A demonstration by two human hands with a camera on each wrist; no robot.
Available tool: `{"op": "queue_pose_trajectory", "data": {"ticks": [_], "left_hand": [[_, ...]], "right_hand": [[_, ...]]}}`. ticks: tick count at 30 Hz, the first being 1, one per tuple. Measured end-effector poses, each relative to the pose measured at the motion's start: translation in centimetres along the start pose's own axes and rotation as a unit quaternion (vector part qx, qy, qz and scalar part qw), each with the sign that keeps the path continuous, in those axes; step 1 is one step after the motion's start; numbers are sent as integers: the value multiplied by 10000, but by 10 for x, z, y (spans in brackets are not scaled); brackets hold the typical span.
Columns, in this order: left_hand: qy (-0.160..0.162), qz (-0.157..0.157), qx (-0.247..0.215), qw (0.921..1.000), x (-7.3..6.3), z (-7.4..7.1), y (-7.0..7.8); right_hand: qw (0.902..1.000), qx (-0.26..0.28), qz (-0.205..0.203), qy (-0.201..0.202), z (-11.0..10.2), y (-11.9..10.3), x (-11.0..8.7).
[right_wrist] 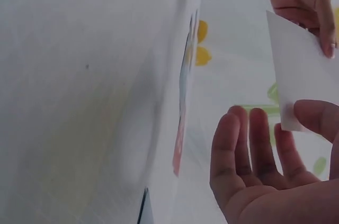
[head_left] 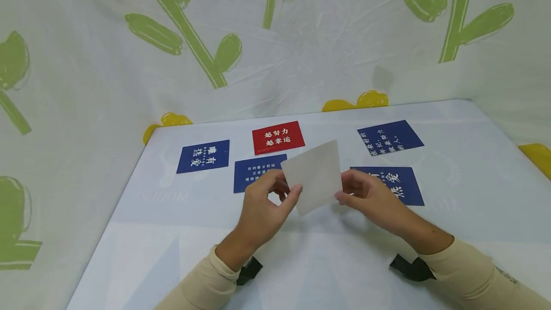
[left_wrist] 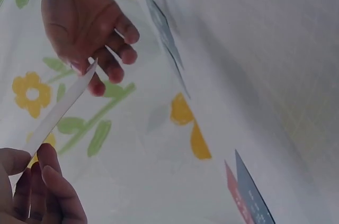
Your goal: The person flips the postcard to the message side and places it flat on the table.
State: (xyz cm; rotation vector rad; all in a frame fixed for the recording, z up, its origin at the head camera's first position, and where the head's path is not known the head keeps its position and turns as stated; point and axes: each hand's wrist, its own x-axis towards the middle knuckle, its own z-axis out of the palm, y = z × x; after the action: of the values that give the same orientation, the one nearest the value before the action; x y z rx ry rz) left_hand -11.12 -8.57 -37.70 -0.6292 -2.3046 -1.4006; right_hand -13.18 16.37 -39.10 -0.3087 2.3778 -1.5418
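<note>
Both hands hold up a white-backed card (head_left: 316, 178) over the table, its plain side toward the head camera. My left hand (head_left: 264, 204) pinches the card's left edge between thumb and curled fingers. At the opposite edge, my right hand (head_left: 372, 197) pinches a lower corner between thumb and a fingertip, the other fingers loosely bent, as the right wrist view shows. Behind the left hand lies a blue card (head_left: 245, 176) with white writing, partly covered by it. Another blue card (head_left: 411, 190) lies partly behind the right hand.
Farther back on the white table (head_left: 172, 233) lie a red card (head_left: 277, 138), a blue card (head_left: 204, 157) at left and a blue card (head_left: 389, 138) at right. A white cloth (head_left: 301, 61) with green plant prints hangs behind the table. Dark straps (head_left: 413, 268) show near the wrists.
</note>
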Motion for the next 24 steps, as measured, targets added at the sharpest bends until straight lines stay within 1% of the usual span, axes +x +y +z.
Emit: {"op": "queue_pose_trajectory", "data": {"ticks": [3, 7, 13, 17, 24], "left_hand": [[-34, -180, -91, 9998, 1, 0, 1], [-108, -327, -170, 9993, 0, 0, 0], [-202, -364, -164, 9990, 2, -3, -4], [-151, -374, -154, 9991, 5, -7, -4], [108, -391, -125, 9991, 9, -12, -10]], "right_hand": [[9998, 175, -51, -79, -1, 1, 0], [9997, 111, -190, -46, -2, 3, -1], [9992, -36, -379, 115, -5, 3, -2], [9988, -102, -419, 210, -7, 3, -1], [9990, -176, -282, 299, -11, 2, 0]]}}
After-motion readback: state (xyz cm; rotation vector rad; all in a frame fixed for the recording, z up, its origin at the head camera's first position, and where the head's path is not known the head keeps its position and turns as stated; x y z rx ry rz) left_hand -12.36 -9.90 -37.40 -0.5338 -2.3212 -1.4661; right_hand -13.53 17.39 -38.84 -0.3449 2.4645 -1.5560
